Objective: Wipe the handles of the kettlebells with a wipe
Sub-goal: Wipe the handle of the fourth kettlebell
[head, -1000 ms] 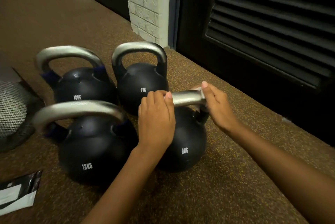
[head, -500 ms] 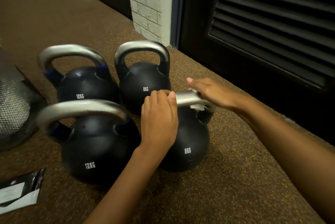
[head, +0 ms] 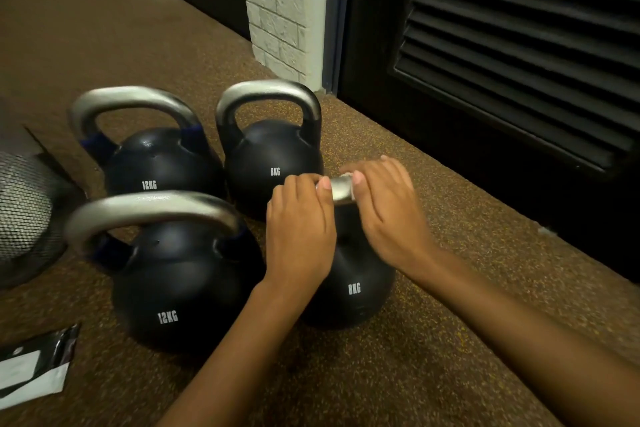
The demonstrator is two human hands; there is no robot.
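I see left hand [head: 299, 232] gripping 8KG kettlebell handle [head: 341, 190] | right hand [head: 384, 215] just beside, clasping wipe [head: 352, 193] round it

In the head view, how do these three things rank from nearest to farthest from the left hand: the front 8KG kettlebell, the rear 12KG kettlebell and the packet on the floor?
1. The front 8KG kettlebell: the left hand grips its handle.
2. The rear 12KG kettlebell: behind the hand, to the left.
3. The packet: far away at the lower left, flat on the floor.

Speckled floor [head: 450, 357], four kettlebells [head: 187, 288], packet [head: 31, 371], mesh bin [head: 24, 212]
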